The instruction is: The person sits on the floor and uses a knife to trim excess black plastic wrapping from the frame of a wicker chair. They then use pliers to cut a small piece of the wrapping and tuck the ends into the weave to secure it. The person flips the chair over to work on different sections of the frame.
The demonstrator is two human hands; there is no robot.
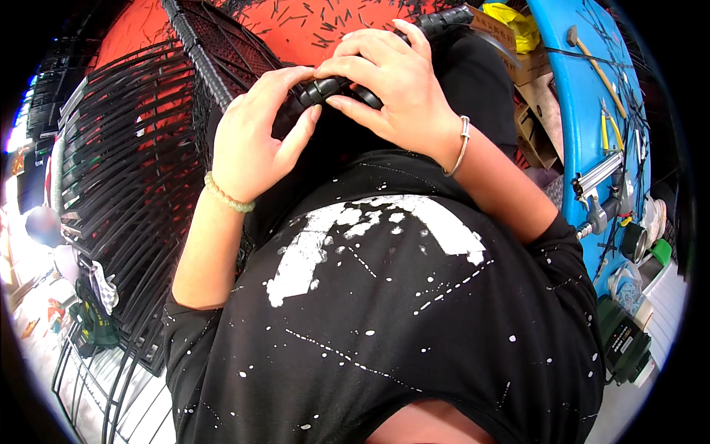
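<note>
– How many do you count?
– One left hand, one right hand, one bead bracelet, one bangle
– And the blue table?
– One hammer toward the far edge, one pair of pliers

Bright overall. Your strongest glare lies along the left rim, blown out to white with a bluish fringe. Your left grip and right grip read well lit, fairly sharp. Highlights gleam on the black wrapped rod; your black shirt loses fold detail. Fisheye bows the blue counter; corners vignette to black.
</note>
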